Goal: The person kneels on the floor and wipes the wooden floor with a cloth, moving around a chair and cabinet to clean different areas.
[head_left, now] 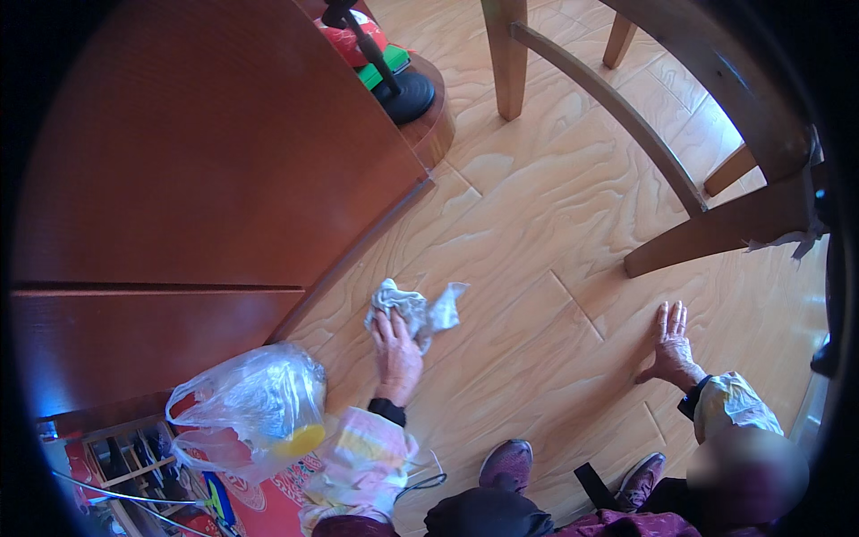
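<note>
My left hand (pixel 399 360) presses a crumpled grey-white cloth (pixel 407 309) against the wood-patterned floor (pixel 519 331). The cloth bunches under my fingers, and a loose corner sticks out to the right. Over on the right, my right hand (pixel 671 351) leans flat on the floor with its fingers stretched out and holds nothing. Both forearms wear pale patterned sleeves with dark cuffs.
A red-brown cabinet (pixel 206 161) fills the upper left. Beside its base sits a clear plastic bag (pixel 259 407) with a yellow-lidded item. Wooden chair legs (pixel 716 228) stand at the upper right. A round black stand base (pixel 407 98) rests on a low shelf.
</note>
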The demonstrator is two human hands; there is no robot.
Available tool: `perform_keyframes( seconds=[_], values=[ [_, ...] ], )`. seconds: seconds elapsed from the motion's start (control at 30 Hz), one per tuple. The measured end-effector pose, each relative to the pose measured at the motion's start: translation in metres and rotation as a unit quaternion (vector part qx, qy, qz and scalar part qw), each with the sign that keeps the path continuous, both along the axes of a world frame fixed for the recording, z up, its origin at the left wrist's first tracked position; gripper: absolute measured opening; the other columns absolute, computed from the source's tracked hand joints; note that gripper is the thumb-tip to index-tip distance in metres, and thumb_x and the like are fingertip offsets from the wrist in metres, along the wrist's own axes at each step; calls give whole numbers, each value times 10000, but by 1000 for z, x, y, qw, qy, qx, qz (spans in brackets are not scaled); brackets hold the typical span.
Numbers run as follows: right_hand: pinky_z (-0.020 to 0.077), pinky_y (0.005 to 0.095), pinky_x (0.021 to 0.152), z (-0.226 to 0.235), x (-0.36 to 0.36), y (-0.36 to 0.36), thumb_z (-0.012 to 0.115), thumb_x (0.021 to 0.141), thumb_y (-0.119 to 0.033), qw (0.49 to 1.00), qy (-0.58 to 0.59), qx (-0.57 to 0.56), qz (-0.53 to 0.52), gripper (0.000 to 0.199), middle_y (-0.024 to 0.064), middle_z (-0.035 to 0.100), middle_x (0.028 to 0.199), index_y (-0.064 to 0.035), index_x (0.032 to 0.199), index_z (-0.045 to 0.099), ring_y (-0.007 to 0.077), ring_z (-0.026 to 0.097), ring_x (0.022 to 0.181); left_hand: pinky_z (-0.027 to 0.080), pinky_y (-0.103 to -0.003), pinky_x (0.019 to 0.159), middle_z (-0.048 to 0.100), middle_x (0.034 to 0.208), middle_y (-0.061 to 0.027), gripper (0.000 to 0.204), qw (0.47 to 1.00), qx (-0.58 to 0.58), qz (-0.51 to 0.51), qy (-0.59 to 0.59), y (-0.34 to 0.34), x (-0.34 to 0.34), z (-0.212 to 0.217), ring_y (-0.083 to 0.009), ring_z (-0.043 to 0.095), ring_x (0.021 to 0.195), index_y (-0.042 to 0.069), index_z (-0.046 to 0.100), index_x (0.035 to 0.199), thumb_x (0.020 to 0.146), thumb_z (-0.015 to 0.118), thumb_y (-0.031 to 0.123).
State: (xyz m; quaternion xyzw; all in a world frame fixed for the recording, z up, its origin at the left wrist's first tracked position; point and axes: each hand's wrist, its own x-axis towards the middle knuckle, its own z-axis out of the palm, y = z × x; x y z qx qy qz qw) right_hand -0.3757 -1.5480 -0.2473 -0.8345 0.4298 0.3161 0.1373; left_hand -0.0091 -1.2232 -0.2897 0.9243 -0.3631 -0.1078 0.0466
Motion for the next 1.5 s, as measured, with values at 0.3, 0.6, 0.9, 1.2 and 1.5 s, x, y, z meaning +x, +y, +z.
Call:
perform_keyframes(
  seconds=[0.3, 0.6, 0.9, 1.2, 1.5],
  values=[
    [317, 562, 1044, 0, -4, -1, 941, 297, -398, 999, -11, -18, 30, 1558, 394, -51, 1450, 48, 1443, -16, 537, -10, 1365, 307, -417, 1094, 349, 1378, -207, 461, 970, -179, -166, -7, -161, -8, -18, -396, 296, 1318, 18, 451, 1291, 839, 512, 84],
    [321, 561, 1042, 0, -7, -4, 945, 297, -385, 999, -29, -2, 17, 1554, 390, -43, 1453, 45, 1443, -14, 532, -5, 1367, 424, -480, 970, 389, 1318, -191, 479, 987, -79, -96, -103, -40, 108, -25, -418, 378, 1232, 9, 432, 1242, 831, 596, 194],
    [326, 562, 1037, -2, -7, -2, 942, 299, -375, 999, -29, -11, 26, 1547, 404, -34, 1443, 53, 1440, -11, 543, 1, 1362, 412, -509, 873, 557, 994, -254, 282, 982, -27, 158, -95, 120, 85, -10, -426, 525, 992, -27, 496, 1036, 794, 555, 104],
    [323, 584, 1029, -3, -6, -3, 944, 305, -370, 999, -31, -6, 8, 1546, 397, -48, 1446, 40, 1444, -17, 543, -11, 1361, 309, -586, 958, 483, 1191, -183, 385, 953, -46, -55, -293, -110, 32, -48, -459, 391, 1139, -10, 569, 1023, 801, 572, 304],
    [318, 607, 1018, -2, -7, -6, 944, 298, -389, 1000, -27, 1, 10, 1553, 367, -47, 1468, 14, 1455, -10, 516, -5, 1376, 345, -447, 1040, 421, 1323, -211, 446, 974, -184, -113, -62, -178, 34, -45, -385, 379, 1252, 8, 472, 1223, 851, 548, 242]
  ],
)
